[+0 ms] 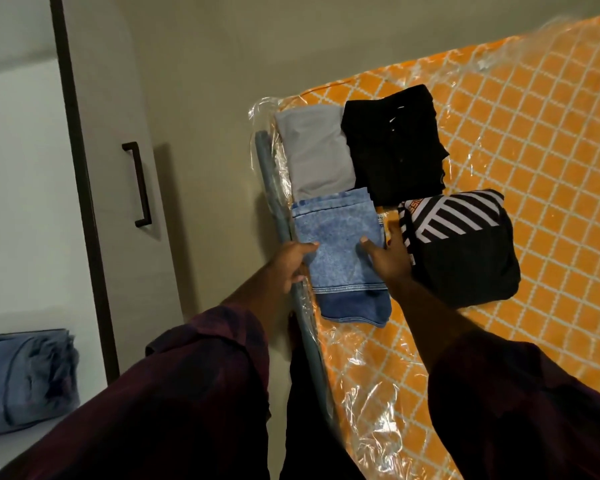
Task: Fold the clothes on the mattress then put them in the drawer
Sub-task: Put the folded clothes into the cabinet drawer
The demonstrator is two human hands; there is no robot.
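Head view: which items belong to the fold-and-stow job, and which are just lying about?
Job: left hand and right hand holding folded jeans; grey garment; black garment; striped garment; mattress; denim pile at lower left, apparently stowed.
Lying about: wardrobe door handle; plastic wrap.

One mattress point(551, 168): orange quilted cloth under glossy, crinkled clear plastic wrap point(378, 368). One pair of jeans point(340, 244): rough faded denim. One grey garment point(316, 154), at their 12 o'clock: smooth matt cloth. My sleeves point(205, 375): matt checked cloth.
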